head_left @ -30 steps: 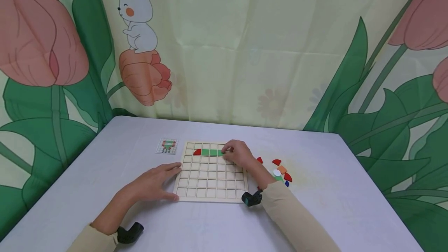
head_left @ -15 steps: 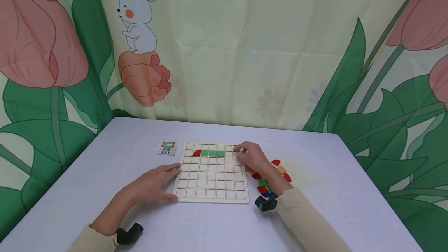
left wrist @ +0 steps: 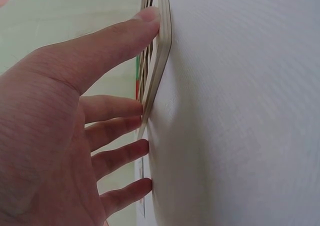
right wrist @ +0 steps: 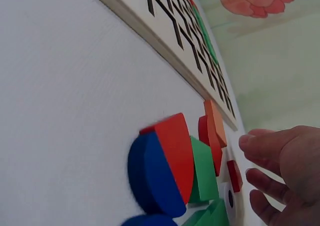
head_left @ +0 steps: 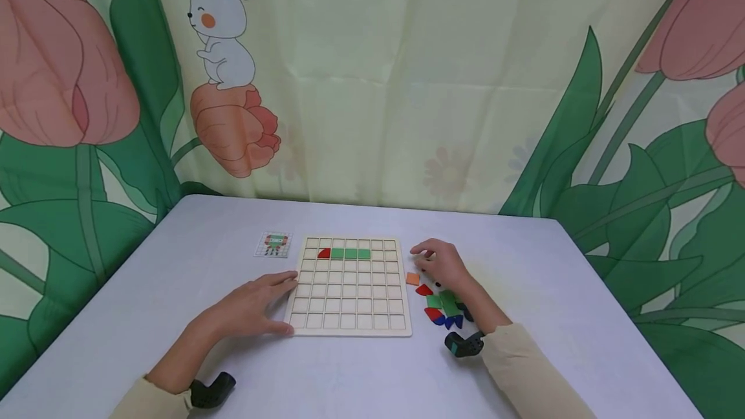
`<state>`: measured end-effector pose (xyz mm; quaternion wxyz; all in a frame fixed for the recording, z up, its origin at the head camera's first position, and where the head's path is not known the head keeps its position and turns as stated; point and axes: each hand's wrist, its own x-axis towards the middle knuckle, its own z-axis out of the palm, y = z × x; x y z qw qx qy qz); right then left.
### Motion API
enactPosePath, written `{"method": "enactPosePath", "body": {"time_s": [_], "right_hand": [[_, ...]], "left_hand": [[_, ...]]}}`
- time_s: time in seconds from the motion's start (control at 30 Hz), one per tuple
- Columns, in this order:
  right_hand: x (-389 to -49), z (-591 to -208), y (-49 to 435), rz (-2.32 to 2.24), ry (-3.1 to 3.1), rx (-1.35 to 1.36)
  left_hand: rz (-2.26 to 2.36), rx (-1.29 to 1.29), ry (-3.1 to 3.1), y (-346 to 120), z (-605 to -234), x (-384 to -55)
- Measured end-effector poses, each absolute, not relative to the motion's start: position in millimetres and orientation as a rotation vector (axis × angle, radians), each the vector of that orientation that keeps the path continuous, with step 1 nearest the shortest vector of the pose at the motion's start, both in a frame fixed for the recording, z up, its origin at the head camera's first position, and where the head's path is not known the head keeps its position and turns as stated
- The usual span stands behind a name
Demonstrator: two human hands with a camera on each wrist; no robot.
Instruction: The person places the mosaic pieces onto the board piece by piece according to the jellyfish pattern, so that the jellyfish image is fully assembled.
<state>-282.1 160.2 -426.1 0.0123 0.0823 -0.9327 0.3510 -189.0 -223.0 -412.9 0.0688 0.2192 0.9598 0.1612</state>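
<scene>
A pale wooden grid board (head_left: 349, 306) lies flat on the table. One red quarter-round tile (head_left: 324, 253) and three green square tiles (head_left: 351, 253) sit in a row near its far edge. My left hand (head_left: 250, 306) rests at the board's left side, with fingers spread and the thumb tip on the near corner in the left wrist view. Off the board's right edge, my right hand (head_left: 445, 265) hovers over the loose tiles, fingers loosely bent with nothing seen between them. Nearest it are an orange square tile (head_left: 412, 279) and a red tile (right wrist: 235, 176).
Right of the board lies a loose heap with green tiles (head_left: 448, 302), blue tiles (head_left: 453, 322) and a red tile (right wrist: 175, 151). Beyond the board's far left corner lies a small pattern card (head_left: 273, 245). A printed curtain (head_left: 361, 83) hangs behind the table.
My right hand has moved from the end of the green row rightward, off the board and over the loose tiles. The left hand has stayed at the board's edge.
</scene>
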Motion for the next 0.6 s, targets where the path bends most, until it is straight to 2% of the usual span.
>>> {"method": "enactPosePath", "body": {"time_s": [0.6], "right_hand": [[-273,-421,198,1.029,-2.976,0.133]], "left_hand": [[0.486,0.667,2.889,-224,-414,-190]]}}
